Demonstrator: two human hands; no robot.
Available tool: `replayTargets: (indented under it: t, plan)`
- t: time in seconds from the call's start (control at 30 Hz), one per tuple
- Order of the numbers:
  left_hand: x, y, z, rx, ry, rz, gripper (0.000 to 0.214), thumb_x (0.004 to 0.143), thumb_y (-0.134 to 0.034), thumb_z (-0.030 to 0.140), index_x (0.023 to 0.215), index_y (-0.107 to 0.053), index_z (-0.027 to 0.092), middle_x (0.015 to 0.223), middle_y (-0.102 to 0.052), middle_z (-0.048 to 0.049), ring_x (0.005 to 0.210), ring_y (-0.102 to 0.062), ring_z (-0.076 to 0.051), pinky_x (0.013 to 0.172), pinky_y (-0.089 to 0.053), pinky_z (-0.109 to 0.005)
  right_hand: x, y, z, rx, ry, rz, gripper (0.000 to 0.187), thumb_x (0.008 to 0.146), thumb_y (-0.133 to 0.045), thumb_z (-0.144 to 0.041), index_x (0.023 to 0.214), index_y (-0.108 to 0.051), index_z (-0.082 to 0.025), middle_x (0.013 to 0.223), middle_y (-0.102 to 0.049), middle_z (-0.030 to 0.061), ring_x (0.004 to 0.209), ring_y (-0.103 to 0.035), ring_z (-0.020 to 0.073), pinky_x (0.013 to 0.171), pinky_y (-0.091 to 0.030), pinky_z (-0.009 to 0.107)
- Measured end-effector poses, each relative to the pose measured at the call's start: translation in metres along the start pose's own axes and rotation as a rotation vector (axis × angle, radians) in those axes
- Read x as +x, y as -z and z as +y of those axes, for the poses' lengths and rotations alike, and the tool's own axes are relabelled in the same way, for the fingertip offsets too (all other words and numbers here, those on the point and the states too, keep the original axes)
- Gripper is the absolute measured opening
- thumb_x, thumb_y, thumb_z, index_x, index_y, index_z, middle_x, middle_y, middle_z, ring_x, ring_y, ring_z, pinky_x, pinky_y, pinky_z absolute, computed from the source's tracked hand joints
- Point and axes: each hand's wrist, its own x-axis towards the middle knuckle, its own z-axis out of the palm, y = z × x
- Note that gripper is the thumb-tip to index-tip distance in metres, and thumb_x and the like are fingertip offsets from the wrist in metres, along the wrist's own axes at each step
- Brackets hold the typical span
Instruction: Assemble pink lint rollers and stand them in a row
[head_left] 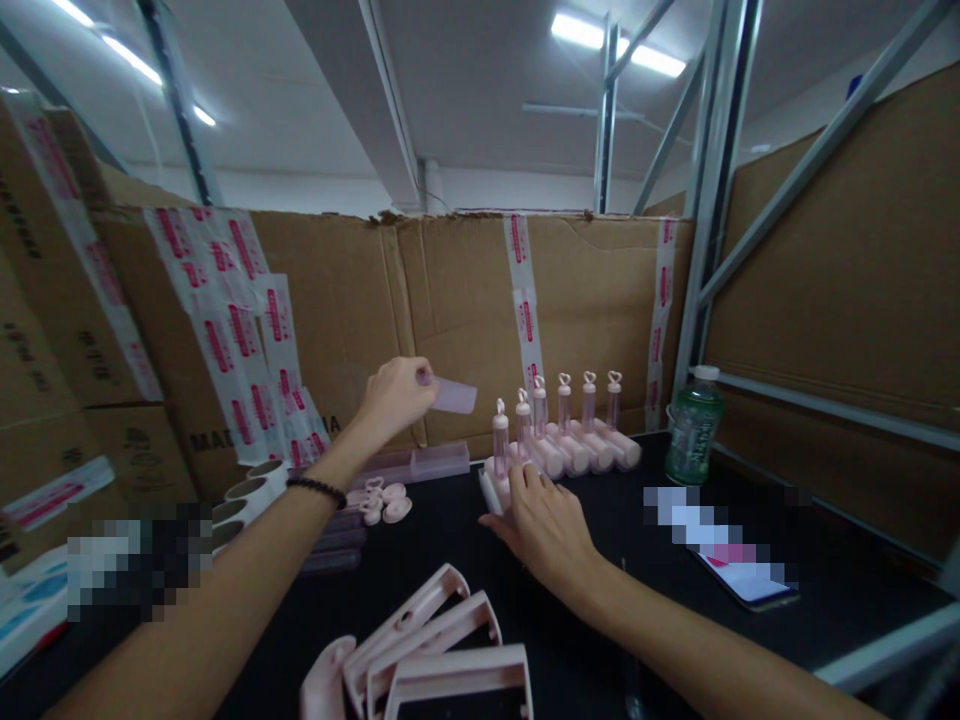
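My left hand [399, 395] is raised above the table, its thumb and fingers pinched on the end of a translucent lilac plastic piece [456, 396] that looks like a small tapered tray. My right hand [546, 520] grips the front pink holder [491, 492] at the left end of a row, thumb on its near side. Several pink rounded holders [598, 447] stand in that row. From each rises a clear pink tube [589, 402] with a heart-shaped loop cap [589, 379]. Between my hands, more lilac trays [441, 460] lie by the cardboard.
Pink open frames [442, 640] lie at the near edge. Loose pink caps [396, 503], dark lilac pieces [334, 550] and white rolls [251, 487] sit left. A green bottle [694, 425] and a phone [742, 575] stand or lie right. Cardboard [465, 330] walls the back.
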Motion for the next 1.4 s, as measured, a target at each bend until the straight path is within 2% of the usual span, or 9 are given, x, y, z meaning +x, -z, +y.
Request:
replayTargets:
  t: [0.07,0.17,0.37,0.57,0.8,1.03,1.27,1.4]
  plan:
    - [-0.016,0.017,-0.01,0.011,0.026,0.061,0.021,0.082,-0.057,0.036,0.089,-0.071,0.021,0.096,-0.074,-0.009,0.09,-0.067,-0.027,0.066,-0.042,-0.031,0.0,0.002,-0.001,0.07,0.06,-0.071,0.033,0.099,-0.054,-0.049,0.101,-0.065,-0.018,0.094,-0.072,0.0151,0.084,-0.072,0.0297,0.064,-0.053,0.036]
    - [-0.044,0.036,-0.019,0.001,0.021,0.147,0.02,0.08,-0.058,0.039,0.082,-0.069,0.022,0.084,-0.068,-0.0061,0.078,-0.063,-0.024,0.062,-0.037,-0.031,0.001,0.0,-0.001,0.167,0.132,-0.216,0.038,0.1,-0.051,-0.046,0.08,-0.07,-0.02,0.078,-0.073,0.0121,0.071,-0.072,0.0275,0.059,-0.049,0.034]
    - [-0.086,0.056,-0.027,-0.067,0.031,0.177,0.021,0.081,-0.056,0.04,0.082,-0.065,0.022,0.077,-0.057,-0.0023,0.069,-0.055,-0.02,0.063,-0.035,-0.031,0.01,-0.011,0.011,0.289,0.142,-0.288,0.029,0.095,-0.058,-0.041,0.084,-0.075,-0.021,0.081,-0.076,0.0104,0.073,-0.071,0.0258,0.062,-0.046,0.032]
    - [-0.103,0.05,-0.038,-0.111,0.045,0.244,0.021,0.083,-0.055,0.042,0.078,-0.062,0.022,0.074,-0.05,-0.0004,0.066,-0.051,-0.019,0.063,-0.035,-0.031,0.029,-0.027,0.023,0.422,0.08,-0.324,0.024,0.095,-0.059,-0.037,0.095,-0.074,-0.018,0.086,-0.077,0.0073,0.077,-0.07,0.0199,0.064,-0.043,0.027]
    - [-0.114,0.044,-0.048,-0.136,0.044,0.302,0.023,0.085,-0.053,0.043,0.079,-0.062,0.022,0.075,-0.051,-0.0006,0.065,-0.052,-0.019,0.064,-0.036,-0.032,0.041,-0.045,0.028,0.519,0.092,-0.319,0.021,0.094,-0.062,-0.032,0.102,-0.072,-0.016,0.089,-0.076,0.006,0.08,-0.07,0.0173,0.068,-0.045,0.024]
    - [-0.118,0.042,-0.057,-0.138,0.002,0.392,0.023,0.086,-0.055,0.041,0.081,-0.063,0.021,0.075,-0.05,-0.0004,0.065,-0.051,-0.019,0.066,-0.038,-0.032,0.06,-0.057,0.032,0.595,0.113,-0.326,0.018,0.093,-0.063,-0.026,0.099,-0.074,-0.013,0.085,-0.075,0.0054,0.077,-0.067,0.0157,0.068,-0.046,0.024]
    - [-0.124,0.036,-0.061,-0.169,-0.015,0.398,0.02,0.086,-0.056,0.039,0.082,-0.063,0.021,0.075,-0.051,0.0001,0.064,-0.051,-0.017,0.067,-0.039,-0.032,0.071,-0.063,0.027,0.684,0.149,-0.319,0.017,0.092,-0.063,-0.022,0.102,-0.072,-0.013,0.089,-0.075,0.0054,0.08,-0.067,0.0145,0.071,-0.048,0.023]
    - [-0.129,0.037,-0.061,-0.22,-0.052,0.394,0.018,0.088,-0.055,0.036,0.081,-0.061,0.02,0.076,-0.052,-0.0002,0.069,-0.052,-0.018,0.07,-0.041,-0.032,0.07,-0.07,0.032,0.754,0.166,-0.324,0.017,0.094,-0.061,-0.024,0.098,-0.072,-0.012,0.089,-0.076,0.0065,0.081,-0.068,0.016,0.076,-0.05,0.026]
